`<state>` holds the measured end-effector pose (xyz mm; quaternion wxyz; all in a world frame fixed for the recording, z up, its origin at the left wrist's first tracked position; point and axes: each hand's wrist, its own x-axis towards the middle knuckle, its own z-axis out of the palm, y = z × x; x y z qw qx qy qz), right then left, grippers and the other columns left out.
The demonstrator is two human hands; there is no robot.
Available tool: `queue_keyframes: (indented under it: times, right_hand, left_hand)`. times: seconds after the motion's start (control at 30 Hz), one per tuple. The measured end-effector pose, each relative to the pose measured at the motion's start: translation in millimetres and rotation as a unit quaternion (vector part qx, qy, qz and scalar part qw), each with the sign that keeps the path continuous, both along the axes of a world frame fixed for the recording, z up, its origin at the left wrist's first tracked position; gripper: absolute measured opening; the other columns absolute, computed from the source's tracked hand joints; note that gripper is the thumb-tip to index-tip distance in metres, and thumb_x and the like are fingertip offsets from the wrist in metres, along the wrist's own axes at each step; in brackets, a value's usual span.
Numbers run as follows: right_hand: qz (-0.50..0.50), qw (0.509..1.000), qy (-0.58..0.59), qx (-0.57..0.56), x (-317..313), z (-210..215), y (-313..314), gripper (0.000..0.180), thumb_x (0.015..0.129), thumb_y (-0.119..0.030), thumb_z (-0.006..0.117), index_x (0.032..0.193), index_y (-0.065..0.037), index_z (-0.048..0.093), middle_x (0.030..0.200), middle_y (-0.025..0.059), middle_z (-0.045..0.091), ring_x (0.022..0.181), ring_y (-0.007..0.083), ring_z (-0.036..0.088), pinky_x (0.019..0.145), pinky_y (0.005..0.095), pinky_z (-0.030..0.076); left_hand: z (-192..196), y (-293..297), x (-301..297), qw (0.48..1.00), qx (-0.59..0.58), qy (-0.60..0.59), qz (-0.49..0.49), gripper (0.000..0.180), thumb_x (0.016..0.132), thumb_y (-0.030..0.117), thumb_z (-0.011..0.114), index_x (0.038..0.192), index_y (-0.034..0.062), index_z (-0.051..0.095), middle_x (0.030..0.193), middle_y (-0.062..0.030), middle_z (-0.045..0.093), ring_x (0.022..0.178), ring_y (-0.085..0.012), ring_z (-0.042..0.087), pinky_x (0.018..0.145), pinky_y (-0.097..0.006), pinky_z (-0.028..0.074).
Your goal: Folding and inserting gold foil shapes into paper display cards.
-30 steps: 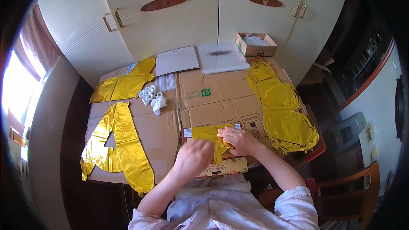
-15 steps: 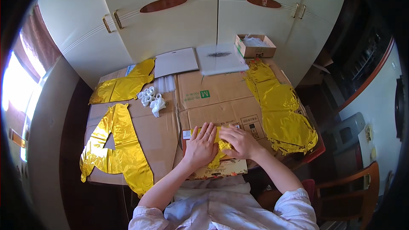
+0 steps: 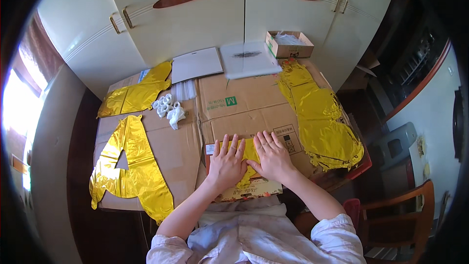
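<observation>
Left hand [image 3: 226,164] and right hand [image 3: 274,159] now pressed flat, fingers spread, gripping nothing. Beneath both palms, small folded gold foil balloon [image 3: 250,150], more covered than before.

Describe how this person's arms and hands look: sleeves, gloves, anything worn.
Both hands are bare: no gloves, and no rings or watch that can be made out on the left hand or the right hand. The forearms are uncovered to about the elbow, where loose, pale, white-looking sleeves sit pushed up.
</observation>
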<state>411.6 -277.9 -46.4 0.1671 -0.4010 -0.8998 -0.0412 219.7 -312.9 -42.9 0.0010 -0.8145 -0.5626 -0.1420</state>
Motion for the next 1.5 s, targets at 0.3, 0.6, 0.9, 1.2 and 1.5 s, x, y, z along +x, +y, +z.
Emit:
queue_keyframes:
  times: [0.3,0.6,0.9,1.2,1.5]
  right_hand:
    - [-0.039,0.998,-0.041,-0.04,6,4,-4,0.085,0.091,-0.058,0.05,0.139,0.01,0.039,0.145,0.0259,0.041,0.141,0.0372,0.032,0.116,0.0514,0.02]
    - [-0.057,0.995,-0.055,-0.06,7,6,-6,0.088,0.091,-0.061,0.048,0.143,0.009,0.034,0.149,0.0248,0.036,0.144,0.035,0.026,0.117,0.0509,0.017]
    - [-0.07,0.988,-0.089,-0.109,8,9,-3,0.089,0.091,-0.064,0.044,0.147,0.005,0.031,0.155,0.0202,0.028,0.147,0.03,0.019,0.118,0.0512,0.013]
    - [-0.096,0.994,-0.033,-0.051,19,1,-13,0.089,0.088,-0.063,0.051,0.145,0.003,0.034,0.155,0.0196,0.028,0.145,0.0342,0.023,0.117,0.0538,0.015]
    - [0.098,0.993,-0.06,-0.019,42,13,-93,0.07,0.081,-0.045,0.07,0.139,-0.011,0.049,0.144,0.0057,0.048,0.137,0.0233,0.039,0.115,0.0507,0.027]
  left_hand:
    - [8,-8,-27,0.996,-0.09,-0.017,0.015,0.064,0.097,0.037,0.041,0.144,-0.0057,0.033,0.152,-0.0258,0.031,0.144,-0.0371,0.025,0.117,-0.05,0.017]
    - [7,-14,-54,0.997,-0.065,0.027,0.044,0.056,0.094,0.031,0.047,0.141,0.0005,0.042,0.15,-0.0145,0.04,0.141,-0.0296,0.034,0.114,-0.058,0.02]
    - [27,53,-17,0.962,-0.078,-0.047,-0.256,0.054,0.098,0.027,0.046,0.146,0.0057,0.036,0.151,-0.0123,0.038,0.143,-0.0301,0.03,0.118,-0.045,0.022]
    - [10,55,-12,0.957,-0.051,0.065,-0.278,0.06,0.097,0.037,0.041,0.151,0.0117,0.03,0.156,-0.0072,0.031,0.145,-0.0251,0.027,0.119,-0.047,0.017]
    - [12,50,-13,0.959,-0.033,0.066,-0.272,0.059,0.094,0.037,0.042,0.149,0.0151,0.035,0.155,-0.0039,0.033,0.144,-0.0249,0.029,0.117,-0.05,0.018]
